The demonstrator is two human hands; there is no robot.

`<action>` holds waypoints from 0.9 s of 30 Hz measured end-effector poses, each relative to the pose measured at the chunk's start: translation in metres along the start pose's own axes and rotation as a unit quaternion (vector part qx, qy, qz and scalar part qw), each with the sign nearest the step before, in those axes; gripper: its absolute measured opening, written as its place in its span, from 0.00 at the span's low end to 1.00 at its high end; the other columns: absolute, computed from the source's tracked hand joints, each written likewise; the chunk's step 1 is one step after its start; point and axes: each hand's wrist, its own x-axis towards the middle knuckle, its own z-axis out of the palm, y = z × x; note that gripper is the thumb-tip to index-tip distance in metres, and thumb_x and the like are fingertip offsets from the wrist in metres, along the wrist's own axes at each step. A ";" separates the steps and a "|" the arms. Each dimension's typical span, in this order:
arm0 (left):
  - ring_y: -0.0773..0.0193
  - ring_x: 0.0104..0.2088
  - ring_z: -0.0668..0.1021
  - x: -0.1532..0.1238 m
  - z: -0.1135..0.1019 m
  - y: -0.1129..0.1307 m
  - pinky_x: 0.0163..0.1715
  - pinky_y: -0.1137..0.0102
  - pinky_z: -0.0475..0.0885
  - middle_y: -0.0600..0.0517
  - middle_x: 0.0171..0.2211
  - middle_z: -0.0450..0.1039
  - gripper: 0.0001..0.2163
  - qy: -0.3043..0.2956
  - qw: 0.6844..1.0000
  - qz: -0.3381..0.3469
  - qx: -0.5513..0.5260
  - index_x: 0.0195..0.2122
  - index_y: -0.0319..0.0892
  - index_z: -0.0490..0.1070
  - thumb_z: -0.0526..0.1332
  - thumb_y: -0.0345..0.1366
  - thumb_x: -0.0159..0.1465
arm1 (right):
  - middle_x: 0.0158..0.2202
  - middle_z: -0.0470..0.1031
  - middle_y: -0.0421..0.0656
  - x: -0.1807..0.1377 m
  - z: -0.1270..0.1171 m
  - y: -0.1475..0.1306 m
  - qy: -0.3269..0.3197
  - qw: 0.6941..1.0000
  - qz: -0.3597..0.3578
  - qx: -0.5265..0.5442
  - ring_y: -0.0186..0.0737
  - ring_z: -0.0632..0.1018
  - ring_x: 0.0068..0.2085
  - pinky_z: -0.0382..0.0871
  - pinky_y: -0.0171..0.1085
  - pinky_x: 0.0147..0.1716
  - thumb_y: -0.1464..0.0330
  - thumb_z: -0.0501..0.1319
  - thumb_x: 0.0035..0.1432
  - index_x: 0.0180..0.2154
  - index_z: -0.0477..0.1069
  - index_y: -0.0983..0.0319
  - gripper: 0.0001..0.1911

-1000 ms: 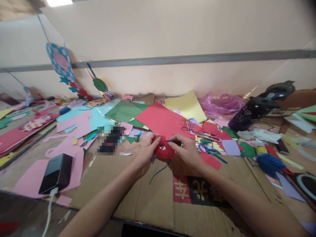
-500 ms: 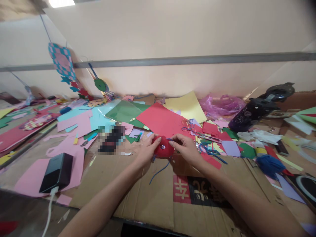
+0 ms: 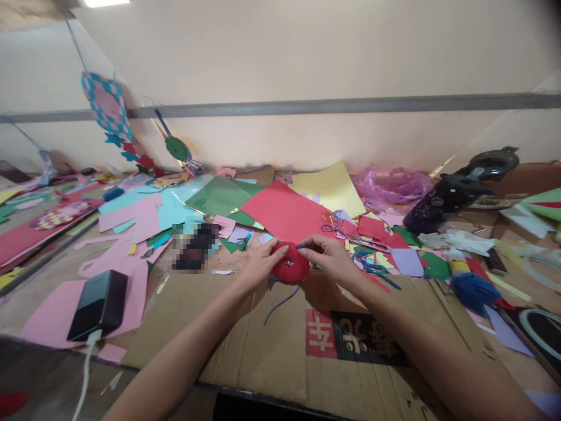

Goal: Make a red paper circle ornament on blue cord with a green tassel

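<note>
Past the near cardboard (image 3: 254,351), a loose yarn end (image 3: 284,300) hangs below a red disc (image 3: 294,271) — the left hand (image 3: 263,261) gripping its left side, the right hand (image 3: 326,257) pinching a blue strand (image 3: 300,246) at its upper right — with red paper (image 3: 280,207) beyond.

Craft workspace, by the look — coloured paper sheets (image 3: 280,207) and scraps (image 3: 407,262) strewn over a tabletop (image 3: 236,262), blue yarn bundle (image 3: 473,292), checked ornament (image 3: 105,102) hanging.
</note>
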 end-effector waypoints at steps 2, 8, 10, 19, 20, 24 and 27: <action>0.66 0.28 0.71 0.001 -0.003 0.000 0.28 0.74 0.66 0.52 0.28 0.73 0.11 -0.007 1.000 -0.004 0.009 0.30 0.42 0.75 0.68 0.44 0.57 | 0.28 0.77 0.40 0.003 -0.008 -0.002 -0.022 1.000 -0.003 -0.016 0.37 0.74 0.29 0.64 0.34 0.29 0.63 0.64 0.53 0.35 0.77 0.62 0.10; 0.65 0.27 0.71 -0.002 -0.004 0.005 0.28 0.73 0.65 0.50 0.27 0.74 0.10 -0.060 0.998 -0.024 0.014 0.29 0.41 0.77 0.69 0.43 0.57 | 0.28 0.76 0.40 0.004 -0.018 -0.008 -0.008 0.995 -0.042 -0.087 0.36 0.74 0.30 0.64 0.36 0.32 0.68 0.63 0.55 0.29 0.75 0.62 0.04; 0.64 0.28 0.72 -0.003 -0.002 0.006 0.29 0.73 0.66 0.49 0.28 0.74 0.10 -0.075 0.997 -0.030 0.007 0.30 0.41 0.77 0.69 0.43 0.57 | 0.28 0.76 0.40 0.004 -0.017 -0.009 0.007 0.994 -0.051 -0.096 0.36 0.74 0.30 0.64 0.36 0.32 0.69 0.63 0.55 0.29 0.75 0.61 0.04; 0.64 0.29 0.72 -0.004 0.000 0.006 0.29 0.71 0.68 0.49 0.30 0.75 0.10 -0.076 0.996 -0.048 -0.015 0.31 0.41 0.76 0.70 0.42 0.55 | 0.29 0.76 0.41 0.003 -0.016 -0.007 0.047 0.992 -0.059 -0.105 0.38 0.74 0.32 0.64 0.37 0.34 0.67 0.62 0.57 0.30 0.74 0.61 0.05; 0.64 0.29 0.72 -0.004 0.000 0.006 0.29 0.71 0.68 0.49 0.30 0.74 0.11 -0.077 0.996 -0.049 -0.011 0.31 0.41 0.76 0.70 0.43 0.56 | 0.29 0.76 0.41 0.003 -0.015 -0.006 0.049 0.992 -0.058 -0.102 0.38 0.74 0.31 0.64 0.37 0.33 0.67 0.62 0.57 0.30 0.74 0.61 0.05; 0.66 0.31 0.73 -0.005 0.000 0.007 0.31 0.72 0.68 0.50 0.32 0.74 0.14 -0.088 0.994 -0.065 0.003 0.34 0.40 0.74 0.69 0.45 0.56 | 0.28 0.75 0.41 0.004 -0.014 -0.003 0.060 0.993 -0.049 -0.085 0.37 0.73 0.30 0.63 0.37 0.32 0.66 0.62 0.57 0.30 0.74 0.61 0.06; 0.65 0.33 0.75 -0.006 -0.001 0.006 0.33 0.72 0.69 0.49 0.36 0.76 0.17 -0.093 0.991 -0.092 0.007 0.38 0.39 0.72 0.71 0.44 0.54 | 0.28 0.75 0.41 0.006 -0.017 -0.005 0.047 0.998 -0.026 -0.038 0.36 0.72 0.30 0.63 0.36 0.31 0.63 0.63 0.55 0.31 0.74 0.62 0.08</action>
